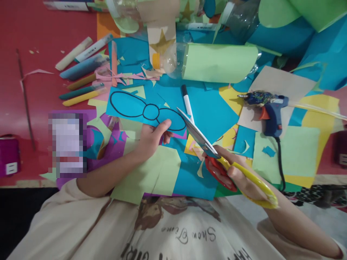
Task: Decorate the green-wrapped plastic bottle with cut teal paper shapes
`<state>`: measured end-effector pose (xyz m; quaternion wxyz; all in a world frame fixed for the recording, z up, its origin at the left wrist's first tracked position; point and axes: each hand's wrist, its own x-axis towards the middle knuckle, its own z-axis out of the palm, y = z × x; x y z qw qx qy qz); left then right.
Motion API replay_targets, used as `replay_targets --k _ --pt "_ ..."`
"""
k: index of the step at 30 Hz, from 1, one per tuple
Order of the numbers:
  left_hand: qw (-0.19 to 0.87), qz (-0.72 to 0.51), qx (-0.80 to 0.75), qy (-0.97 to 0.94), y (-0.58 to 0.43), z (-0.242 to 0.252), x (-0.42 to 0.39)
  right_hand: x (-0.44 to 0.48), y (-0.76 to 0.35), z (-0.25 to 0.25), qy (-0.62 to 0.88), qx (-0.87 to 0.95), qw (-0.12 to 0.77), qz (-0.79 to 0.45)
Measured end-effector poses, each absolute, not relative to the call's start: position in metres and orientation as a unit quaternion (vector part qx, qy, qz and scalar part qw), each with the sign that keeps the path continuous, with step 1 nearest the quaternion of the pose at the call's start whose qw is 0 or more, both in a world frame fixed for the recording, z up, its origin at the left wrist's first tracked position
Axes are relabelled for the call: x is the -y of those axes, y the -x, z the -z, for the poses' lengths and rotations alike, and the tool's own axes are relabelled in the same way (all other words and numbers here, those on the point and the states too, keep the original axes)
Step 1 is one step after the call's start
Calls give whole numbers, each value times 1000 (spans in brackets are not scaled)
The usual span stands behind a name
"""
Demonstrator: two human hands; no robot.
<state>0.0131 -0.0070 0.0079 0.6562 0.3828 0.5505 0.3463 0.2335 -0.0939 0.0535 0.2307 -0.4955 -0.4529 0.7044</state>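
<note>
A strip of blue paper [127,115] carries a black bow outline, two long loops with a small circle between them. My left hand [155,139] pinches its lower edge, thumb on top of the right loop. In my right hand [227,166] is a pair of scissors [202,139] with one yellow and one red handle, fingers through the loops. The blades point up and left, close to the right end of the strip; whether they touch the paper I cannot tell. Just behind the blades lies a white marker [187,103] with a black cap.
A blue glue gun [271,108] with its cord lies at the right. A plastic bottle [219,63] wrapped in light green paper lies behind. Several markers [84,68] are at the left, above a blurred-out rectangular object [67,144]. Coloured paper sheets and scraps cover the red table [35,90].
</note>
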Motion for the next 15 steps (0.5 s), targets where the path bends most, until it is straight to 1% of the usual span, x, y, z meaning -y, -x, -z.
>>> replay_targets --k 6,15 --pt "645 -345 -557 -392 -12 -8 7 96 -235 -54 486 416 244 -729" --pt "652 -347 -548 -393 -11 -8 6 97 -237 -51 481 423 243 -729"
